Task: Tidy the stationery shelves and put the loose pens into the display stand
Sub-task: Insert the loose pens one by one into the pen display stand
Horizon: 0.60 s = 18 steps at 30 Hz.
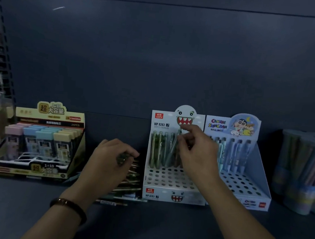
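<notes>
Entry: right hand (195,155) pinching slim pale green plastic pen (172,151) above white perforated cardboard display stand (162,177)
Left hand (108,161) grips loose pens (132,176); risk: the tilted pen misses its hole in the dim light

Both bare forearms are stretched forward from the lower edge of the view, well apart. The left hand (108,157) is held palm down and lower, its fingers curled round what seems, in the dim light, to be a bundle of pens (123,157). A dark bracelet (69,206) is worn on the left wrist. The right hand (194,150) is raised higher and further forward. Its thumb and forefinger are pinched on the top of a pen (173,149), and the other fingers are loosely curled.
</notes>
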Tool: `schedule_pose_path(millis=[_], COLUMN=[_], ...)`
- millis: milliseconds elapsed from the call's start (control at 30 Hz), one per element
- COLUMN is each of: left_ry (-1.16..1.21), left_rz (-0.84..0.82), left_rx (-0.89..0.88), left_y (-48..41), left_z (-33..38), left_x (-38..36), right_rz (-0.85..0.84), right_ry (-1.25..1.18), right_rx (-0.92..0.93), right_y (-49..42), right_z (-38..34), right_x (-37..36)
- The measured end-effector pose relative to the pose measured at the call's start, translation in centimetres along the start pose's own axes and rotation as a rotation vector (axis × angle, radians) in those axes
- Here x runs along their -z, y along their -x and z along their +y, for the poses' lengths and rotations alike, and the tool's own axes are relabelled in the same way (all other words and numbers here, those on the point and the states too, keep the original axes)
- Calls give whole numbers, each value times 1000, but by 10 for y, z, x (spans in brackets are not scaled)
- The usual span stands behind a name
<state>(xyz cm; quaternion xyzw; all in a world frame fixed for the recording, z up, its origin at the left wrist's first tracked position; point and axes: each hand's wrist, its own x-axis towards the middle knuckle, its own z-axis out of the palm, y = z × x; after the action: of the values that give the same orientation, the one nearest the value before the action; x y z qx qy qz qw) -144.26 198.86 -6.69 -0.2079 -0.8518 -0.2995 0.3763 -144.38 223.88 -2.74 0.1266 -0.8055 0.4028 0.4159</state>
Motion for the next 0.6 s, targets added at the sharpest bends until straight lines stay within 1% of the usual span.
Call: schedule_pose_path(millis=[167, 367, 467, 533, 600], left_ry=[20, 21, -36, -84, -113], left_rz=[-79, -125, -142, -124, -102], left_rx=[-1, -75, -69, -65, -41], left_y=[0, -3, -7, -6, -5], left_z=[-5, -7, -19, -24, -25], left_x=[7, 26, 31, 31, 30], right_rz=[-34, -118, -240, -318, -352], right_ry=[61, 153, 251, 265, 267], right_rx=[48, 97, 45, -12, -46], right_y=[1, 5, 5, 7, 9], right_z=[0, -2, -3, -6, -11], right_x=[-5, -8, -7, -6, -4])
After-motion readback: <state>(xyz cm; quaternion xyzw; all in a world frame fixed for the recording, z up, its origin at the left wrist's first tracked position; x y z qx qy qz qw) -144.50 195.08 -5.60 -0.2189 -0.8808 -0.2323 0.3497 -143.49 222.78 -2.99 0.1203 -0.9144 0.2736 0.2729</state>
